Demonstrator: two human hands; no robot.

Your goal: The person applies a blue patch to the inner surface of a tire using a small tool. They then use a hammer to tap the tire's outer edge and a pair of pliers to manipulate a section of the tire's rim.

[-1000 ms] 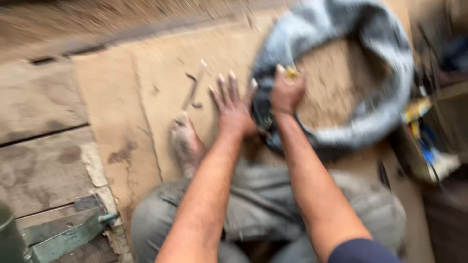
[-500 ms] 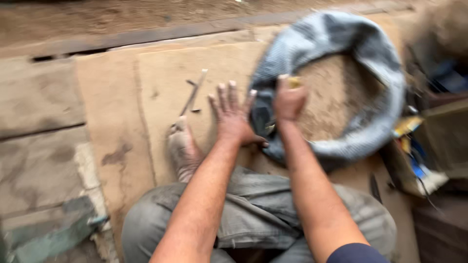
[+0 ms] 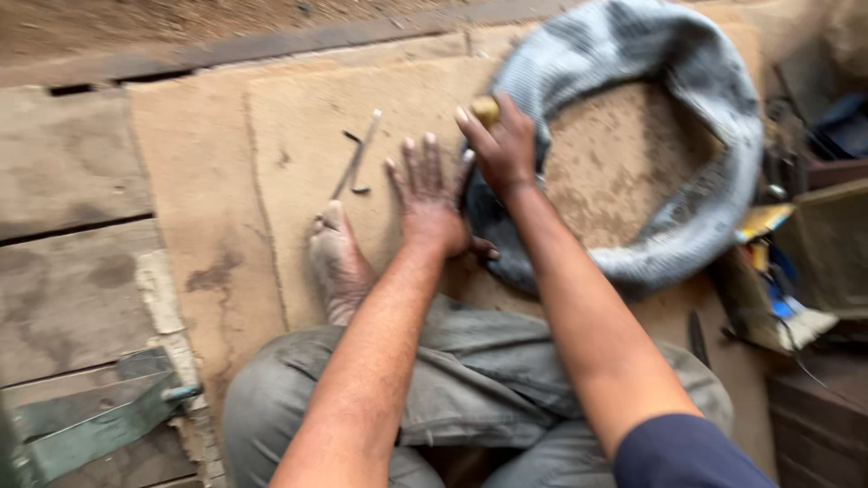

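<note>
One grey inner tube [image 3: 696, 136] is being worked on, lying in a loop on the cardboard sheet [image 3: 226, 181] on the floor. The left hand [image 3: 432, 194] is being pressed flat, fingers spread open, right at the tube's near edge. The right hand [image 3: 503, 149] is being closed around one small yellowish tool [image 3: 485, 109] on the rubber. Two thin metal rods [image 3: 357, 158] are lying just beside one bare foot [image 3: 336, 258].
</note>
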